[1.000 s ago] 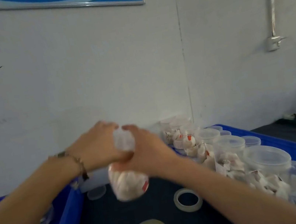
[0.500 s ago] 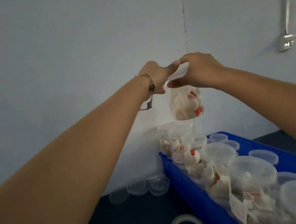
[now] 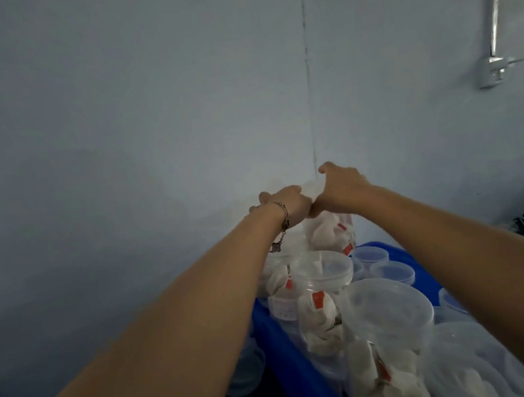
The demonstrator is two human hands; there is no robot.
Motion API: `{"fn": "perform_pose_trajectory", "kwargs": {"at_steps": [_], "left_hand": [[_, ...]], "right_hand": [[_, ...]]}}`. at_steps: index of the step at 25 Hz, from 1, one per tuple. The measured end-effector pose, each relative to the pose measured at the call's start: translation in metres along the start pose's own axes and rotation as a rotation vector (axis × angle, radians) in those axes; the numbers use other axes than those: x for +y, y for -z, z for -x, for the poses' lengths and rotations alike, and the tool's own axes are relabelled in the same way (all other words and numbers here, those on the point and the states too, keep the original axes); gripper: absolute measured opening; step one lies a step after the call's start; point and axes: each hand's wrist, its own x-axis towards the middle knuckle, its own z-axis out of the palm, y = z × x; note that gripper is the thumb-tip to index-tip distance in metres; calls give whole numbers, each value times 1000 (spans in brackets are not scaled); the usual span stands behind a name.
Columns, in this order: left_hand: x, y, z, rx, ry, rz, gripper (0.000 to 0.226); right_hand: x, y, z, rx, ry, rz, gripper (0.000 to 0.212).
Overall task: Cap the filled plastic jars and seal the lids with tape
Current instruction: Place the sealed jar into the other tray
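While both grip its lid, jar (image 3: 329, 234) hangs below left hand (image 3: 291, 205), right hand (image 3: 341, 187).

Both forearms are bare and sleeveless, and the left wrist wears a thin chain bracelet (image 3: 283, 216) with a dangling clover-shaped charm (image 3: 275, 247).

Blue crate (image 3: 279, 350) is packed w/ capped jars (image 3: 322, 273) standing touching, no gap between them for a hand. Loose lids (image 3: 391, 272) fill the crate's right side. Both hands, left hand (image 3: 291, 205) & right hand (image 3: 341, 185), crowd the far jar (image 3: 329, 232) against the wall (image 3: 104, 120). Above the crate it's open air; left of it, more lids (image 3: 245, 371) low down.
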Motion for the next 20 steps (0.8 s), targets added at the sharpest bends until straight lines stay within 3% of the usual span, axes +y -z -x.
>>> {"fn": "perform_pose_trajectory", "kwargs": {"at_steps": [2,5,8,10,14,18,20], "left_hand": [[-9,-18,-12,-64,-13,-110,53],[-25,-48,-12,-106,-42,-221,75],[-36,-53,2,-128,-101,-180,67],[-44,-45,7,-12,-96,-52,58],[-47,-40,12,204,161,279,52],[-58,-39,19,129,522,676,64],[-54,-36,6,36,541,690,56]], "right_hand": [[11,-19,-2,-84,1,67,81],[21,-45,1,-286,36,204,62],[24,-52,11,-374,19,114,60],[23,-50,18,-400,-28,24,71],[16,-41,28,-432,-67,69,74],[8,-35,28,-371,-37,145,55],[3,-31,28,-368,-21,264,51]]}}
